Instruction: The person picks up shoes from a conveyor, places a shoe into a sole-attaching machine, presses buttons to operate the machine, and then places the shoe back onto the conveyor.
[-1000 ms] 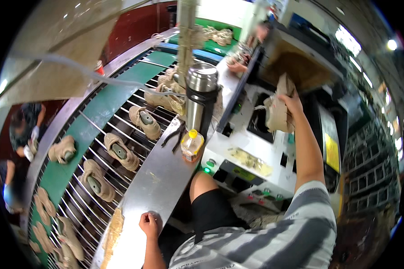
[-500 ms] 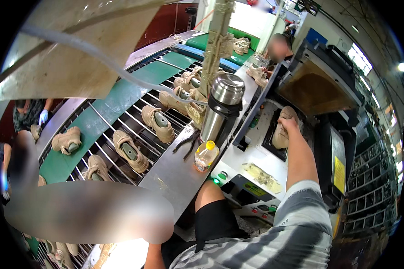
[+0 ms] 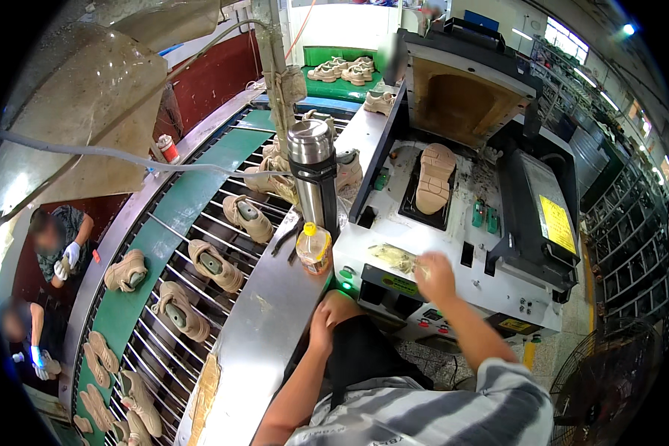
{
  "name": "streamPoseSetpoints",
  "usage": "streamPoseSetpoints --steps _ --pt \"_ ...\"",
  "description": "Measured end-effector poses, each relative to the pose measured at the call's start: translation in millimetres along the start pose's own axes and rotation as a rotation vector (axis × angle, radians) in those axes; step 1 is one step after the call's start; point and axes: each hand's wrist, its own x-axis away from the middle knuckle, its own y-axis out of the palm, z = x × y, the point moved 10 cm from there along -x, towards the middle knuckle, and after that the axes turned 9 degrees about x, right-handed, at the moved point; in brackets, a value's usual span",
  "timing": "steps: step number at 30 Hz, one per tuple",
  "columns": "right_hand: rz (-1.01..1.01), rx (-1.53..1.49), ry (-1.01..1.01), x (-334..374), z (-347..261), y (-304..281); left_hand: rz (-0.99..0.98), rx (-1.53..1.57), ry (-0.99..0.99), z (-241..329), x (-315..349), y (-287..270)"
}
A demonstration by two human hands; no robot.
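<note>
A beige shoe [image 3: 434, 178] lies sole up on the black pad of the white press machine [image 3: 357, 249], beneath its raised lid [image 3: 464, 93]. My right hand [image 3: 433, 276] is over the machine's front top, beside a yellowed strip of tape [image 3: 392, 257] and apart from the shoe; its fingers are blurred and partly hidden. My left hand [image 3: 322, 324] rests by my knee, fingers curled, with nothing visible in it. Left of the machine, a steel thermos [image 3: 312, 167] and a yellow-capped bottle [image 3: 314, 249] stand on the metal ledge [image 3: 256, 327].
Several beige shoes, such as one shoe [image 3: 215, 265], lie along the roller conveyor [image 3: 152, 327] and its green belt [image 3: 172, 212]. Two people with gloves [image 3: 71, 251] handle shoes beyond it. A post [image 3: 277, 82] and grey hose [image 3: 119, 152] cross in front. A fan [image 3: 609, 386] stands lower right.
My right hand has let go of the shoe and drawn back to the machine's front. The shoe now shows its sole. My left hand has come into view at my knee. The view has shifted.
</note>
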Motion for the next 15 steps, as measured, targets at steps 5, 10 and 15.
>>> streamPoseSetpoints --steps 5,10,15 --pt "-0.417 -0.3 0.102 128.5 -47.8 18.5 -0.291 0.368 -0.105 -25.6 -34.8 114.5" --pt "-0.677 -0.333 0.103 185.2 -63.3 60.8 -0.377 0.098 -0.222 -31.1 -24.3 59.7" --pt "-0.805 -0.448 -0.048 175.6 -119.5 110.2 -0.213 -0.003 -0.076 46.2 35.7 -34.2"
